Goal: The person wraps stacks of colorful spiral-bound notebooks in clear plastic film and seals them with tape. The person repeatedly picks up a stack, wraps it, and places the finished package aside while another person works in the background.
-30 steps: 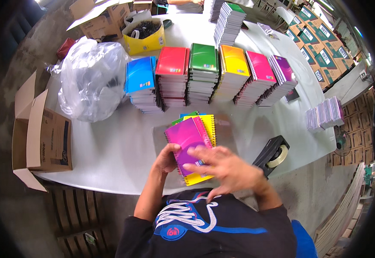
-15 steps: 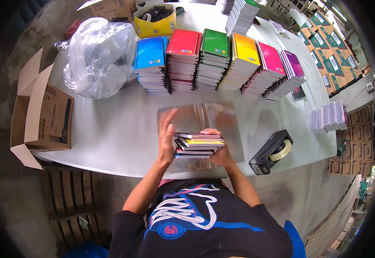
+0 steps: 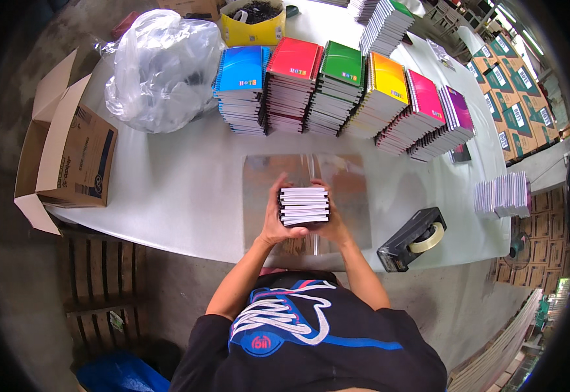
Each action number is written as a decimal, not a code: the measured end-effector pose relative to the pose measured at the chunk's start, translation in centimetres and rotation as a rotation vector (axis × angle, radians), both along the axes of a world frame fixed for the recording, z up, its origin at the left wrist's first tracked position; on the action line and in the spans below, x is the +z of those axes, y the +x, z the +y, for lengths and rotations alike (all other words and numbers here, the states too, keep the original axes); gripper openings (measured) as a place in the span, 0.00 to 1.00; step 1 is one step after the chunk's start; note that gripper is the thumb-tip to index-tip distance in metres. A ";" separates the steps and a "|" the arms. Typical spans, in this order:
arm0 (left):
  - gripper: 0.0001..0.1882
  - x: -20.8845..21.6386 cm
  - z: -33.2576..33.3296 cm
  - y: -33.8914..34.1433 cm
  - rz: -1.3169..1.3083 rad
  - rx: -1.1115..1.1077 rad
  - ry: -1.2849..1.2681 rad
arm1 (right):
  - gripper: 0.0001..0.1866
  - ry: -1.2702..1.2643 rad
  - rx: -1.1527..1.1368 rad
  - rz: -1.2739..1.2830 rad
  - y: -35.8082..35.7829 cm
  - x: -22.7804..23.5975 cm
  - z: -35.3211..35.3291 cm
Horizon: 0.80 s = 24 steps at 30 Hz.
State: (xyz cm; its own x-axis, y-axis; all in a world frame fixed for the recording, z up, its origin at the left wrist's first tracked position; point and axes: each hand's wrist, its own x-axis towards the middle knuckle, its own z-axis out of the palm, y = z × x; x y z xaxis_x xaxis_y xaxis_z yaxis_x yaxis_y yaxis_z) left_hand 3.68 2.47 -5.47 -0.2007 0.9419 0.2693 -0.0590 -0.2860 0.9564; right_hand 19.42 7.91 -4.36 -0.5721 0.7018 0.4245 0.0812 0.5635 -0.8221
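Note:
Between my palms I hold a small stack of notebooks (image 3: 304,206), its white page edges turned up toward me. My left hand (image 3: 275,219) is closed around the stack's left side, with the thumb along the near edge. My right hand (image 3: 332,225) grips the opposite side, its fingers partly hidden behind the stack. Below them, a clear plastic sheet (image 3: 259,179) with a fold down its middle lies flat on the table. The lower end of the stack is hidden, so I cannot tell whether it touches the sheet.
Piles of spiral notebooks in blue (image 3: 240,72), red (image 3: 293,59), green (image 3: 342,63), yellow (image 3: 387,78), pink and purple line the far side. A black tape dispenser (image 3: 410,240) sits at right. Leftward are a clear plastic bag (image 3: 161,72) and an open cardboard box (image 3: 76,160).
My left hand has closed onto the stack, where before it was apart with fingers raised. The notebooks, uneven earlier, are now squared up with their page edges showing.

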 end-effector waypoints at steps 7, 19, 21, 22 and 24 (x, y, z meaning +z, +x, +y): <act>0.56 -0.7 -0.9 0.1 0.104 0.090 -0.067 | 0.43 -0.347 -0.025 -0.077 1.2 -0.6 -1.4; 0.50 1.6 1.3 -0.3 0.075 0.132 -0.581 | 0.31 -0.797 0.022 -0.025 2.0 5.1 0.6; 0.50 4.9 1.4 0.0 0.083 0.116 -0.737 | 0.27 -0.983 -0.056 -0.030 1.9 5.0 1.0; 0.48 4.7 0.9 0.1 0.403 0.252 -0.730 | 0.26 -1.060 -0.092 -0.064 2.1 4.2 1.5; 0.44 3.3 -1.1 0.0 1.051 0.527 -0.673 | 0.24 -1.156 -0.150 -0.075 2.6 2.8 2.1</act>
State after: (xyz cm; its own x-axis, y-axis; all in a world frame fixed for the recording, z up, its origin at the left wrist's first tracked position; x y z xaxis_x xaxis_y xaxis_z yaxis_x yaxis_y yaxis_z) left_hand 3.63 1.37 -2.19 -0.5619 0.8263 0.0389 0.7508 0.4896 0.4434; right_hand 22.04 10.02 -1.53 -0.4475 0.7109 -0.5426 0.1539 -0.5365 -0.8298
